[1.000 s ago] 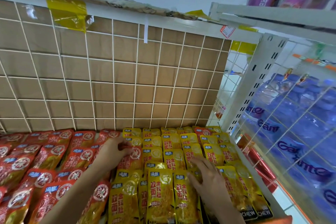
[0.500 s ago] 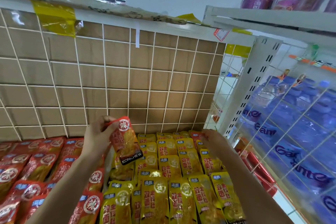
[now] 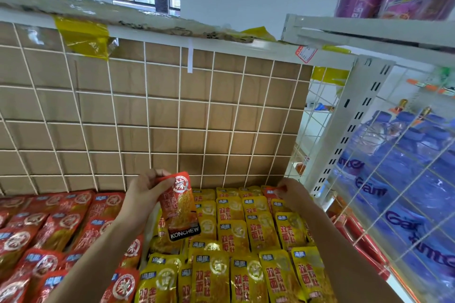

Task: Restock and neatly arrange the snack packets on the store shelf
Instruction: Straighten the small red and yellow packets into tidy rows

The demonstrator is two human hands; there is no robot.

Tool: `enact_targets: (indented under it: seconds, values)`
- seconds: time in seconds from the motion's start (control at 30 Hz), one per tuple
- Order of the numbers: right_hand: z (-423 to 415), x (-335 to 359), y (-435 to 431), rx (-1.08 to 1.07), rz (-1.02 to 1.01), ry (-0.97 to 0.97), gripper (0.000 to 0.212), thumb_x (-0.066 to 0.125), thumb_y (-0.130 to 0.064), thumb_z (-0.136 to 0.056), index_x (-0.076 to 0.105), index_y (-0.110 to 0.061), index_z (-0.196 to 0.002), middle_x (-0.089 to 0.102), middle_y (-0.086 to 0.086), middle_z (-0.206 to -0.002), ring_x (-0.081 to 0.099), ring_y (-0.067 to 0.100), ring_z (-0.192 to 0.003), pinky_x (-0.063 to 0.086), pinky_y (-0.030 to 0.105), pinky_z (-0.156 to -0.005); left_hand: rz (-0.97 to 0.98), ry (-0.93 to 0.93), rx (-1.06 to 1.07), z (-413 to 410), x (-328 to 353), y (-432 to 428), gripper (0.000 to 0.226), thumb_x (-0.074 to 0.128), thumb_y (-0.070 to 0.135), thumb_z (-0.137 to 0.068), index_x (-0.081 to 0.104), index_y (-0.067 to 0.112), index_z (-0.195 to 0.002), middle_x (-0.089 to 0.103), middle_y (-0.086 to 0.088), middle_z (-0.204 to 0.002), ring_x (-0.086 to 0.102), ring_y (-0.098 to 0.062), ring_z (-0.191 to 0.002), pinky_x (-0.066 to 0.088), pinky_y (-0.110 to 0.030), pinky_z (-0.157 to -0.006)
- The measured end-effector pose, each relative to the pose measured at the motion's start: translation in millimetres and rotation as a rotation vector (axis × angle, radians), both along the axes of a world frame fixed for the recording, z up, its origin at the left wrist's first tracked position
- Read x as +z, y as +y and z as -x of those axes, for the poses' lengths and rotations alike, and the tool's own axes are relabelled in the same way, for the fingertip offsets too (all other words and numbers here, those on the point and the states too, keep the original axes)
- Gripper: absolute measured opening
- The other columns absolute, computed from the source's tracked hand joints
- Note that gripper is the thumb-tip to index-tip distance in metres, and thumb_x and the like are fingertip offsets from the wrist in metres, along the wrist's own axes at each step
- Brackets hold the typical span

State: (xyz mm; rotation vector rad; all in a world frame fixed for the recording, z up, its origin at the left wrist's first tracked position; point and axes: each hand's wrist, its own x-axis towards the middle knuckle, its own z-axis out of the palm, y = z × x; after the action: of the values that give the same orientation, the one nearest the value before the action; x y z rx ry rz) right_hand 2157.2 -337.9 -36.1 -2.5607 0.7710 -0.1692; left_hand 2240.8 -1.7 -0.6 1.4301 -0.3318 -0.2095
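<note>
Behind left hand (image 3: 142, 197), red packet (image 3: 179, 204) top hidden; right hand (image 3: 293, 194) grip unclear.

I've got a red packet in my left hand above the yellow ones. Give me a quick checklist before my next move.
1. Grip: left hand grips the red packet by its top: ok.
2. Clearance: red packet is lifted above the yellow packets: ok.
3. Second grip: right hand has fingers at the corner of the stray red packet, back right: cannot tell.
4. Yellow section all yellow: not ok, the stray sits in it.
5. Room among the red rows on the left: cannot tell.
</note>
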Motion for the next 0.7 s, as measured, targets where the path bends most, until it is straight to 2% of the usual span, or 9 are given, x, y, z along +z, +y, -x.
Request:
enact_targets:
  seconds: [0.13,0.3,0.37,0.43,0.5,0.57,0.7]
  values:
    - [-1.6,3.9,-0.5,-0.041,-0.055,-0.13,0.014,0.058,-0.018,-0.09,0.061,-0.009,-0.1,0.057,0.002,-0.089,0.054,0.017,-0.082,0.037,0.025,-0.064,0.005,0.02,0.002,1.7,-0.2,3.1,0.006,0.058,0.003,-0.087,0.061,0.008,-0.084,0.067,-0.001,-0.066,0.064,-0.011,-0.06,0.05,-0.018,-0.053]
    - [-1.0,15.0,0.0,-0.108,-0.116,-0.36,0.004,0.064,-0.017,-0.086,0.06,-0.014,-0.086,0.062,0.002,-0.082,0.058,0.02,-0.076,0.045,0.034,-0.068,-0.004,0.031,0.013,5.1,-1.3,4.0,0.003,0.058,0.005,-0.088,0.061,0.006,-0.087,0.067,-0.004,-0.072,0.065,-0.014,-0.066,0.051,-0.022,-0.056]
    - [2.3,21.7,0.8,-0.12,-0.151,-0.445,0.008,0.065,-0.016,-0.085,0.059,-0.017,-0.08,0.063,-0.002,-0.077,0.06,0.019,-0.074,0.047,0.035,-0.068,-0.001,0.033,0.031,6.6,-1.3,3.0,0.003,0.058,0.004,-0.088,0.061,0.005,-0.088,0.067,-0.007,-0.074,0.064,-0.016,-0.067,0.05,-0.021,-0.056]
    - [6.4,30.2,3.9,-0.099,-0.189,-0.514,0.009,0.065,-0.013,-0.085,0.059,-0.016,-0.079,0.062,-0.006,-0.073,0.059,0.014,-0.071,0.047,0.031,-0.066,0.01,0.029,0.051,7.7,-0.9,3.2,0.004,0.058,0.005,-0.088,0.062,0.006,-0.088,0.066,-0.004,-0.071,0.063,-0.015,-0.065,0.05,-0.019,-0.055]
    - [10.5,37.9,8.1,-0.058,-0.209,-0.566,0.011,0.064,-0.011,-0.085,0.059,-0.017,-0.078,0.062,-0.008,-0.073,0.058,0.009,-0.07,0.044,0.028,-0.065,0.028,0.021,0.083,8.7,0.4,4.1,0.005,0.059,0.007,-0.088,0.062,0.01,-0.085,0.067,-0.002,-0.069,0.063,-0.016,-0.066,0.051,-0.025,-0.059]
    - [15.2,44.9,13.8,-0.024,-0.21,-0.595,0.014,0.063,-0.012,-0.086,0.058,-0.02,-0.076,0.062,-0.006,-0.074,0.058,0.01,-0.071,0.044,0.028,-0.066,0.062,0.027,0.126,9.8,1.9,5.7,0.006,0.059,0.008,-0.088,0.061,0.011,-0.084,0.068,0.0,-0.068,0.063,-0.017,-0.067,0.051,-0.03,-0.063]
    - [27.3,58.8,31.0,0.029,-0.155,-0.67,0.013,0.062,-0.016,-0.087,0.056,-0.023,-0.077,0.064,-0.003,-0.075,0.062,0.016,-0.075,0.048,0.031,-0.065,0.105,0.04,0.209,14.9,4.1,12.0,0.008,0.061,0.008,-0.087,0.061,0.014,-0.082,0.068,0.004,-0.065,0.063,-0.013,-0.064,0.051,-0.028,-0.062]
